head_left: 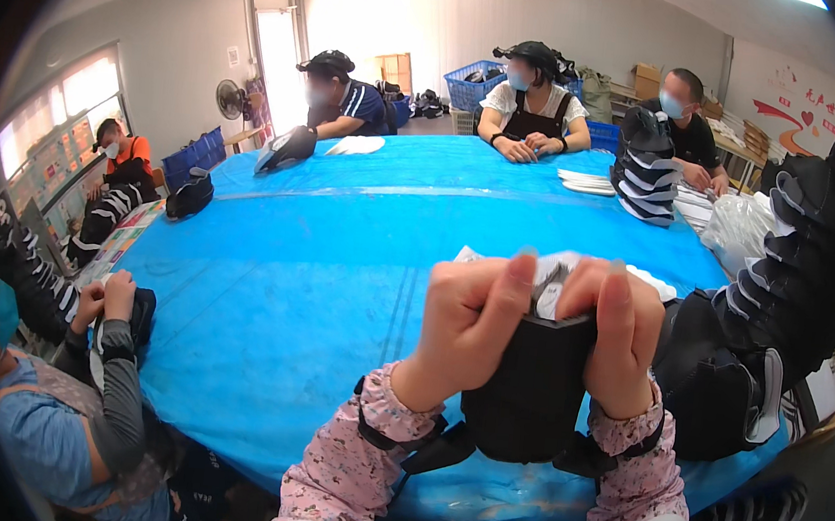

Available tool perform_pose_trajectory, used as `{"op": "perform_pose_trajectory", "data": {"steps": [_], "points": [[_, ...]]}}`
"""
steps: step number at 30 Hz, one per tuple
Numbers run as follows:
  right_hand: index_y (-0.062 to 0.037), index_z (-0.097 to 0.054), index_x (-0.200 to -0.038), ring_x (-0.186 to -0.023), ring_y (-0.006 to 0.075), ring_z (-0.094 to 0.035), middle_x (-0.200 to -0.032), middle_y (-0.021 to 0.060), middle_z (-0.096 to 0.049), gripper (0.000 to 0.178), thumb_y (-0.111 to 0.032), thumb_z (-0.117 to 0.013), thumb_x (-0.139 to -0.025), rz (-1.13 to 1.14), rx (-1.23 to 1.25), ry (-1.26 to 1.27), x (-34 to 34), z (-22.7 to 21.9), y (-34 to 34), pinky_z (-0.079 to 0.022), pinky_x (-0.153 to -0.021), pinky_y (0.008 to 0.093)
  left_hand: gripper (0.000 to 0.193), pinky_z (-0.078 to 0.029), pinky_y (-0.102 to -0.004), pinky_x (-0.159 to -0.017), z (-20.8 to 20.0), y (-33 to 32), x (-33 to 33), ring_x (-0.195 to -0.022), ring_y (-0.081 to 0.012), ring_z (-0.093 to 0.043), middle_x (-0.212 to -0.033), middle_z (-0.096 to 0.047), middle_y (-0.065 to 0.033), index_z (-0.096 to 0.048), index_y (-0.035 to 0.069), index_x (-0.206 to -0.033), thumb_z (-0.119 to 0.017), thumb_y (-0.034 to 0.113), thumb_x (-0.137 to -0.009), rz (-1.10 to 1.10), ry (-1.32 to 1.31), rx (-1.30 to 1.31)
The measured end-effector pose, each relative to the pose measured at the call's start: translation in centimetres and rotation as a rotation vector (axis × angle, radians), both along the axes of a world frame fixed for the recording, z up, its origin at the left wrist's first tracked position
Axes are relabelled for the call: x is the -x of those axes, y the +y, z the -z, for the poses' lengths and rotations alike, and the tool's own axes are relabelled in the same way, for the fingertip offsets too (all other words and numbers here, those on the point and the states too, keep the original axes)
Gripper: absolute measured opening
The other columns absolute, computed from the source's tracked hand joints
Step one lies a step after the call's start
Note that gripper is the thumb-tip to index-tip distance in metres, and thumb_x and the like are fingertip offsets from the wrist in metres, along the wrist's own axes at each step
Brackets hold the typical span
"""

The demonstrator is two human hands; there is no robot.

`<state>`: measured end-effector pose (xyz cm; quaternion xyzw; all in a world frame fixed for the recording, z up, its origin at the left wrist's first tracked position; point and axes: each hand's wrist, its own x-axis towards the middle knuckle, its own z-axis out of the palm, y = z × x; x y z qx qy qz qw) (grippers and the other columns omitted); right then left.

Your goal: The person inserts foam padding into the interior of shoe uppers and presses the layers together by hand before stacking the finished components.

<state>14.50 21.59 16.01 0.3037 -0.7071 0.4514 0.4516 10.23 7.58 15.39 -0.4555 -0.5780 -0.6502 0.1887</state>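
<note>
My left hand (466, 331) and right hand (621, 340) both grip a black shoe (530, 392) held upright at 6 o'clock, just above the near edge of the blue bench (316, 271). Left fingers (505, 294) curl over the shoe's top rim from the left, thumb pressing on the opening; right fingers (617, 295) clamp the rim from the right. Both hands closed tight on it, nothing loose. White paper stuffing (554, 279) pokes out of the opening between my thumbs.

Handling, judged from looks: shoe seems light, upper soft and bendy, rim gives under my thumbs. Sole likely the stiff part, but it's hidden below my wrists. Surface matte, not slippery. Not fragile. The paper crumples easily and tears if yanked. Best hold: pinch the collar rim on both sides, as now, or cup the heel. Gripping only the paper would pull it free.

Around: tall stack of black shoes with white stripes (799, 267) at 3 o'clock, touching the bench edge just beside my right hand. Smaller stack (648, 167) at 1 o'clock, far side. A co-worker (72, 408) at 8 o'clock holds another dark shoe (135, 319). More people sit at 11, 12 and 1 o'clock. Blue crates (475, 85) behind them.
</note>
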Motion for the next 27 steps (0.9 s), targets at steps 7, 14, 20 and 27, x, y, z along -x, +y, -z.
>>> {"op": "perform_pose_trajectory", "data": {"steps": [7, 14, 20, 27], "points": [[-0.0025, -0.039, -0.053, -0.046, 0.0098, -0.029, -0.050, 0.0005, -0.037, 0.055, -0.029, -0.030, -0.100, -0.287, 0.139, -0.250, 0.3, 0.8, -0.6, -0.022, -0.045, 0.0277, 0.049, -0.024, -0.0262, -0.045, 0.6, -0.2, -0.2, -0.048, -0.0079, -0.033, -0.052, -0.042, -0.0006, -0.041, 0.003, -0.054, -0.038, 0.025, -0.097, 0.250, -0.066, -0.084], [-0.0058, -0.031, -0.045, -0.043, 0.0110, -0.028, -0.045, 0.0016, -0.035, 0.062, -0.034, -0.024, -0.099, -0.230, 0.221, -0.340, 0.2, 0.3, -0.4, -0.022, -0.046, 0.0274, 0.058, -0.024, -0.0236, -0.048, -0.1, 0.2, 0.1, -0.049, -0.0063, -0.034, -0.052, -0.042, 0.0012, -0.046, 0.003, -0.055, -0.030, 0.038, -0.098, 0.218, -0.243, -0.120], [-0.0057, -0.034, -0.045, -0.043, 0.0117, -0.031, -0.046, 0.0023, -0.038, 0.062, -0.032, -0.023, -0.099, -0.132, 0.100, -0.140, -0.1, 0.3, -1.2, -0.025, -0.047, 0.0276, 0.067, -0.023, -0.0226, -0.048, 0.3, 0.3, 1.5, -0.048, -0.0080, -0.031, -0.048, -0.035, 0.0016, -0.037, 0.009, -0.049, -0.017, 0.055, -0.094, 0.334, -0.322, -0.159], [-0.0046, -0.036, -0.047, -0.045, 0.0115, -0.033, -0.048, 0.0022, -0.039, 0.063, -0.039, -0.022, -0.098, -0.206, 0.190, -0.392, 0.6, 0.5, -0.9, -0.025, -0.047, 0.0265, 0.065, -0.022, -0.0232, -0.047, 1.0, 0.7, 1.8, -0.047, -0.0085, -0.031, -0.046, -0.035, 0.0013, -0.036, 0.010, -0.049, -0.022, 0.055, -0.094, 0.534, -0.537, -0.226]]}}
